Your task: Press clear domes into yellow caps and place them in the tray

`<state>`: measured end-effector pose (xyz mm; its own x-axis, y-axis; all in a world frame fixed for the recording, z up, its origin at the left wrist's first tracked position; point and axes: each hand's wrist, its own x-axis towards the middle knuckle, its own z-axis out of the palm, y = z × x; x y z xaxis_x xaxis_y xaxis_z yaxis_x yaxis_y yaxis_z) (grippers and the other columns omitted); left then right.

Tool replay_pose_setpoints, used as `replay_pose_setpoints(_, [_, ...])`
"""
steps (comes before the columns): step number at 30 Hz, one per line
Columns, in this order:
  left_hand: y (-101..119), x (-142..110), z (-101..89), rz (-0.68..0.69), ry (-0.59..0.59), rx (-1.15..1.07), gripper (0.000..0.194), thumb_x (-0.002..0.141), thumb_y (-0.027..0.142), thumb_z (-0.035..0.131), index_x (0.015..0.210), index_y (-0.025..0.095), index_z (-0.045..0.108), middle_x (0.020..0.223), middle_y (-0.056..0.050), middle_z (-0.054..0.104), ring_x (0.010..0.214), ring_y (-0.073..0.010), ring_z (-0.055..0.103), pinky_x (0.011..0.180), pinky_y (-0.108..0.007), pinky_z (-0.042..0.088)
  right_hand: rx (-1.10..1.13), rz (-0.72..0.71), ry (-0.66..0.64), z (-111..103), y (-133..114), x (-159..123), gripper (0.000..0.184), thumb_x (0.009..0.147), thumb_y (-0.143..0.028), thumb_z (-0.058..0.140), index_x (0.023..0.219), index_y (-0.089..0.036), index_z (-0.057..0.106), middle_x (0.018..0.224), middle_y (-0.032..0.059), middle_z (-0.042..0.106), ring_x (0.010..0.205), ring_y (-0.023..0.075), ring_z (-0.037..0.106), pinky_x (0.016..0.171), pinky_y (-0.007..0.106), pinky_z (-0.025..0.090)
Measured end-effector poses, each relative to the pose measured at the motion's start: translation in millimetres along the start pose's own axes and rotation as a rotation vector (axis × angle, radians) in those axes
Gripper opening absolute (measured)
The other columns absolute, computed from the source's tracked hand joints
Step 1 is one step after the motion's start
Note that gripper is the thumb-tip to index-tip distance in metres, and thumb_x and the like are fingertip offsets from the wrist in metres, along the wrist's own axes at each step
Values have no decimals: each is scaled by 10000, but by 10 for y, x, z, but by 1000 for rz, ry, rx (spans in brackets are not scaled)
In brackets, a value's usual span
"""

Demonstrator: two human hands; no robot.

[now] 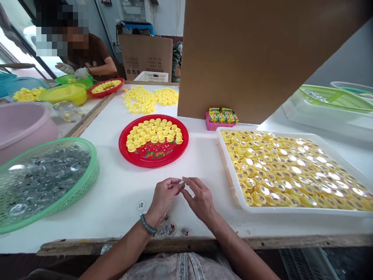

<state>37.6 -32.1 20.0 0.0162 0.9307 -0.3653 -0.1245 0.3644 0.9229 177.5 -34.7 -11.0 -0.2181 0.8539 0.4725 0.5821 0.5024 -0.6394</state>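
My left hand (164, 198), with a green bead bracelet at the wrist, is closed in a pinch. My right hand (200, 197) meets it, its thumb and fingertips closed at the same spot. Whatever small piece sits between the fingertips is too hidden to name. Beneath and beside my left hand lie several clear round discs (168, 229) with dark prints, and a single clear disc (141, 205) lies to its left. Just beyond my hands stands a red tray (154, 162) holding many small yellow round pieces (154, 132).
At right is a white tray (233, 186) full of yellow pieces under clear tops. A green basket (94, 165) of clear discs stands left. Behind are loose yellow pieces (140, 99), a pink basket (217, 126) of wrapped packets and a cardboard panel (227, 58). A gloved co-worker (97, 58) sits far left.
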Motion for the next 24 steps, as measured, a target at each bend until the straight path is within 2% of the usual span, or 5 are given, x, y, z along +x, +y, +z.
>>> replay_pose_setpoints(5, [2, 20, -15, 41, 17, 59, 234, 672, 371, 707, 731, 147, 674, 663, -26, 690, 604, -110, 584, 579, -216, 419, -46, -3, 18, -4, 33, -11, 298, 840, -212, 563, 1138, -213, 563, 983, 87, 634, 908, 203, 602, 784, 354, 527])
replay_pose_setpoints(13, [5, 55, -24, 167, -14, 231, 205, 725, 379, 641, 763, 181, 679, 693, -17, 694, 611, -139, 607, 524, -219, 422, -41, -55, 39, 2, 24, 14, 306, 836, -178, 537, 1138, -221, 567, 950, 78, 640, 877, 190, 601, 756, 338, 523])
replay_pose_setpoints(16, [-3, 69, -35, 202, -25, 283, 200, 731, 376, 633, 762, 184, 682, 706, -22, 698, 629, -149, 617, 534, -223, 434, -43, -87, 46, -13, 28, 23, 340, 827, -161, 529, 1159, -229, 556, 936, 74, 640, 869, 193, 598, 745, 343, 521])
replay_pose_setpoints(20, [2, 82, -48, 220, -27, 284, 190, 740, 339, 629, 853, 193, 674, 707, -14, 705, 625, -143, 623, 586, -231, 464, -34, -101, 35, -34, 12, 32, 358, 828, -147, 527, 1173, -242, 541, 942, 69, 635, 876, 196, 591, 758, 350, 514])
replay_pose_setpoints(24, [33, 67, -55, 249, -28, 240, 141, 737, 302, 630, 803, 183, 667, 770, -32, 713, 713, -157, 645, 662, -246, 490, -9, -40, 37, -38, -11, 24, 349, 818, -184, 583, 1160, -223, 522, 966, 71, 628, 888, 196, 588, 769, 344, 510])
